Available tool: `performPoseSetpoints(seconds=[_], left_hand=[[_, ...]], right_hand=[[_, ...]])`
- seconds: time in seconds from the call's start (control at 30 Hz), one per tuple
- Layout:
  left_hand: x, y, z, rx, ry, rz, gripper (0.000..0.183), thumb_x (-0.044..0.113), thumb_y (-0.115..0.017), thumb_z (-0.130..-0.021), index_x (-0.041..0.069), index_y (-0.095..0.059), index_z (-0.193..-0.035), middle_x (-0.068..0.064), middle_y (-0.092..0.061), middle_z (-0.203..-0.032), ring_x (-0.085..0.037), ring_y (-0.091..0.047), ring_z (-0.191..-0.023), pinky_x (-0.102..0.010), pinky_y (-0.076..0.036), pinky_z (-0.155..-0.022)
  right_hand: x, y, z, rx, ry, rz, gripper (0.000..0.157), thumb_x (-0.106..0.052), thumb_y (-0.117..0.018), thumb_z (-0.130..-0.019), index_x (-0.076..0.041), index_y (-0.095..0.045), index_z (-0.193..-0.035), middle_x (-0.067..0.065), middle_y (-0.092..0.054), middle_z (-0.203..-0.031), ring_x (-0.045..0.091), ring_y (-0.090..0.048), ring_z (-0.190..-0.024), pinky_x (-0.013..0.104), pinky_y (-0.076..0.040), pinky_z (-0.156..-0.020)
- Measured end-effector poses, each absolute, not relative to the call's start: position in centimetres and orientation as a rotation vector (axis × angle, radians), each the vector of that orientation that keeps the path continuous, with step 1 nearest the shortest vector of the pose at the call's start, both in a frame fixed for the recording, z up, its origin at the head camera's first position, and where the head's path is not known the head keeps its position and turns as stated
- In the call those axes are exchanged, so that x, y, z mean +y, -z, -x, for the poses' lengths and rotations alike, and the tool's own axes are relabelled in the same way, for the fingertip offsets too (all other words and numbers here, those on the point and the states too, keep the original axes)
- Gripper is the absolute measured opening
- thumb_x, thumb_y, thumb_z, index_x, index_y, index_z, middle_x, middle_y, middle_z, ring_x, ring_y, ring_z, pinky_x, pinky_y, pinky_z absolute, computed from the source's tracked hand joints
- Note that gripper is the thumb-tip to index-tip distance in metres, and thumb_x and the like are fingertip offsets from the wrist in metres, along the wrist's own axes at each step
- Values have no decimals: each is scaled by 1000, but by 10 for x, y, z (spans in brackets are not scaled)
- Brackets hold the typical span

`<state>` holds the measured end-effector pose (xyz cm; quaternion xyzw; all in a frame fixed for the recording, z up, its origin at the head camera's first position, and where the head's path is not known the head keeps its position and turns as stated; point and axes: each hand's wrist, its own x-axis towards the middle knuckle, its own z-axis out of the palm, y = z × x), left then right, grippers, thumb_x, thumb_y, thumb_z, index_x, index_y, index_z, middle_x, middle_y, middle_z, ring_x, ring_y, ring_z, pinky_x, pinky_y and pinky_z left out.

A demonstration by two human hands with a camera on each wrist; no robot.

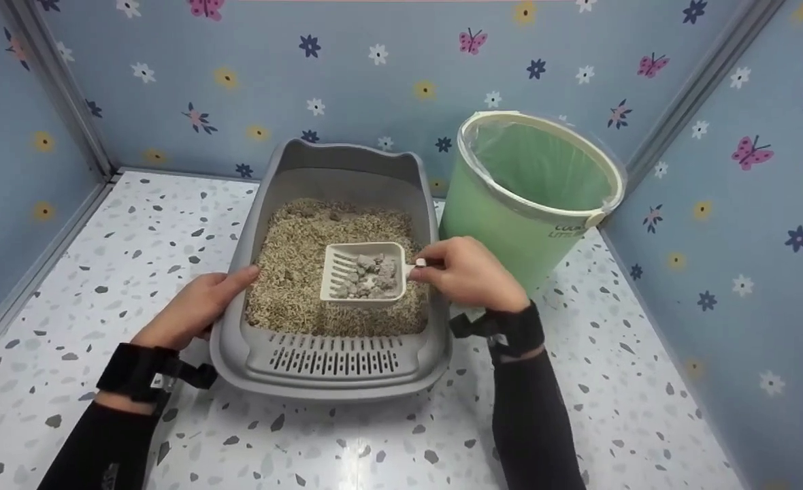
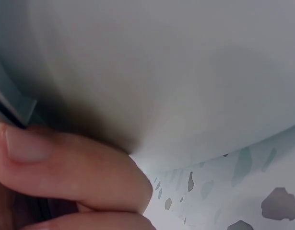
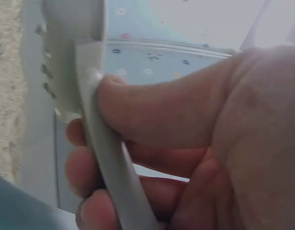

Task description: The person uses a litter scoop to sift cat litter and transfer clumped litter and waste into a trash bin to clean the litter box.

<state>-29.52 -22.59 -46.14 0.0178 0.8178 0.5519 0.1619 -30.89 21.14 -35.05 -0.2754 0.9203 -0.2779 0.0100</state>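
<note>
At the tray [image 1: 333,388], left and right hands [image 1: 194,306] [image 1: 471,272] grip rim [image 1: 248,235] and crosswise, left-pointing scoop [image 1: 401,273] respectively.

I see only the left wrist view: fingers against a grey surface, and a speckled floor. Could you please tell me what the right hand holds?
Observer: The right hand holds a white scoop by its handle.
Operator: Does something lie in the scoop?
Observer: Yes, grey clumps lie in it.
Operator: And is there any bin near?
Observer: Yes, a green bin stands to the right of the grey litter tray.
</note>
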Motion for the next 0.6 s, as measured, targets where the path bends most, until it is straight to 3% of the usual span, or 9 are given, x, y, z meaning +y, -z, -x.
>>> performPoseSetpoints(seconds=[0.17, 0.33, 0.47, 0.6], left_hand=[[-224, 458, 295, 2340, -1575, -68, 86, 75, -49, -110, -7, -59, -132, -12, -74, -87, -19, -71, -62, -35, -61, -52], [-223, 460, 294, 2339, -1593, -53, 87, 77, -50, -108, -6, -59, -130, -12, -74, -85, -20, -70, -60, -37, -62, -52], [-223, 462, 294, 2309, -1618, -55, 88, 77, -50, -109, -7, -60, -134, -15, -78, -90, -25, -77, -66, -44, -67, -60], [-225, 464, 294, 2314, -1622, -55, 88, 76, -50, -109, -7, -60, -133, -13, -77, -86, -22, -75, -63, -40, -65, -55]], right_hand=[[236, 343, 303, 2937, 859, 756, 11, -27, -84, -102, -17, -86, -98, -6, -68, -77, 15, -57, -68, 35, -50, -67], [220, 347, 311, 2889, 868, 849, 21, -35, -80, -105, -16, -82, -96, -7, -62, -73, 13, -54, -65, 34, -49, -63], [223, 346, 311, 2919, 850, 850, 18, -31, -81, -104, -17, -81, -92, -7, -60, -72, 14, -53, -64, 34, -48, -64], [232, 343, 306, 2949, 824, 790, 18, -28, -82, -103, -15, -81, -90, -6, -60, -71, 15, -52, -63, 35, -46, -63]])
